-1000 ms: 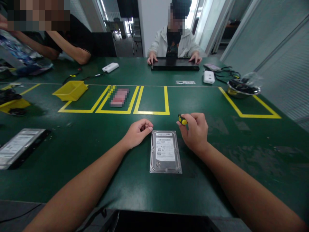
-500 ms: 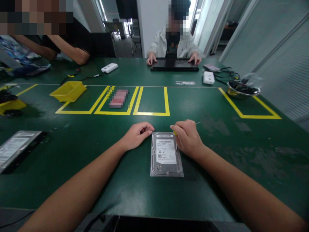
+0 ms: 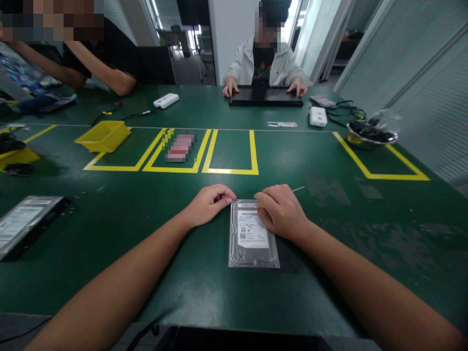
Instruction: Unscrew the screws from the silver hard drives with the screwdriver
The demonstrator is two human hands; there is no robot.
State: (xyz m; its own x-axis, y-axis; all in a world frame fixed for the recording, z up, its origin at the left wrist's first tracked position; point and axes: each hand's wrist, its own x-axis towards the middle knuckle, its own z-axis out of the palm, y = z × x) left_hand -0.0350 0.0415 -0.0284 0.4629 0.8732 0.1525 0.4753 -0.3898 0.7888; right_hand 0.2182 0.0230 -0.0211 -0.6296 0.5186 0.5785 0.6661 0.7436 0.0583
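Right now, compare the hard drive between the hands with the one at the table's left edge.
The hard drive between the hands lies square to the viewer; the left drive lies skewed. The centre one sits bare on the green table; the left one seems to sit on a black base. The right hand rests on the centre one; nothing touches the left one. Both lie flat, silver, white label up.

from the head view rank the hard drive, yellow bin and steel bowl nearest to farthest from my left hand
From the left hand:
1. hard drive, right beside it, to its right
2. yellow bin, farther up the table on the left
3. steel bowl, far right
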